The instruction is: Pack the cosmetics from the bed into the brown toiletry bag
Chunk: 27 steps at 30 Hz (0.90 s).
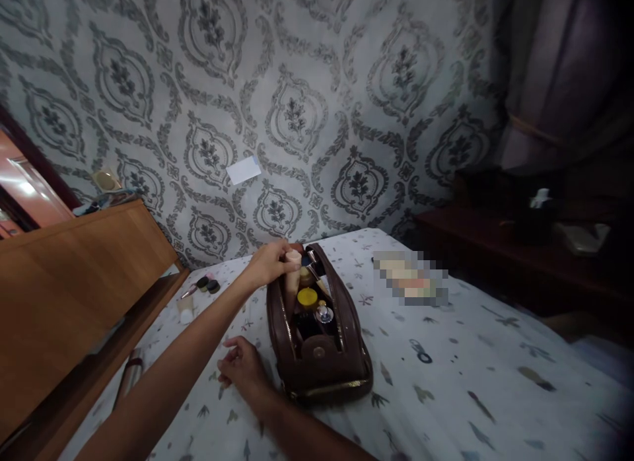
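Item count: one brown zip bag [327, 372], lying open-topped on the patterned bed sheet [446, 382], near its middle. At least three containers are distinguishable inside it: one beige bottle [293, 257] at the far end, one yellow-lidded jar [307, 296] at the centre, and one small clear-topped bottle [324, 312] just beside the jar. Other contents are too dark to count. Outside the bag, to its left, lie two dark round pots [208, 284], one cream tube [185, 309] and one metal cylinder [129, 375], all close to the wooden cabinet [64, 283]. My left arm is extended almost straight across the sheet. My left hand [270, 263] sits above the bag's far end, thumb and fingertips pinching the top of the beige bottle, which stands upright in the bag. My right hand [242, 368] rests palm down on the sheet just left of the bag's near end, fingers loosely curled and holding nothing, forearm angled in from the lower right.
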Tool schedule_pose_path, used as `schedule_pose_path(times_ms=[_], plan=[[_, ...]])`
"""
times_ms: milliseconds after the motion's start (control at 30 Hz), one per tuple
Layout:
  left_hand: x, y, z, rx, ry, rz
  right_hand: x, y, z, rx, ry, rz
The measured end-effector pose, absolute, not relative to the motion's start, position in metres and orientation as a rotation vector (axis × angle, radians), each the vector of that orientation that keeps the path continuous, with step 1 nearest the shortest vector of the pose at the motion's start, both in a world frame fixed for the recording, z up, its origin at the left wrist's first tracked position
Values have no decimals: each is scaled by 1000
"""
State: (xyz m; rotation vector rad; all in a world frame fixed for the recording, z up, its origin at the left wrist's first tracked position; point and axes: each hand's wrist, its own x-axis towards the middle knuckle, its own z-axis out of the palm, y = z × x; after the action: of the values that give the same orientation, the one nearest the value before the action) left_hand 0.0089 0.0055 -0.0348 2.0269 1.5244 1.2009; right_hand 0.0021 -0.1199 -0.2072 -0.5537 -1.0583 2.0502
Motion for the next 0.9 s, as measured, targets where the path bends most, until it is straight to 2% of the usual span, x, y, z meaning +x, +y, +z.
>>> schedule_pose_path(times_ms=[100,467,900], plan=[[13,2,-31,2183,1631,993,0,-119,-209,-547,-1058,2049],[24,-9,-20,2322,1889,608,0,-118,-209,-577,-1074,2031],[22,-14,-22,2331,1750,681,-3,-117,-214,-550,-1054,2026]])
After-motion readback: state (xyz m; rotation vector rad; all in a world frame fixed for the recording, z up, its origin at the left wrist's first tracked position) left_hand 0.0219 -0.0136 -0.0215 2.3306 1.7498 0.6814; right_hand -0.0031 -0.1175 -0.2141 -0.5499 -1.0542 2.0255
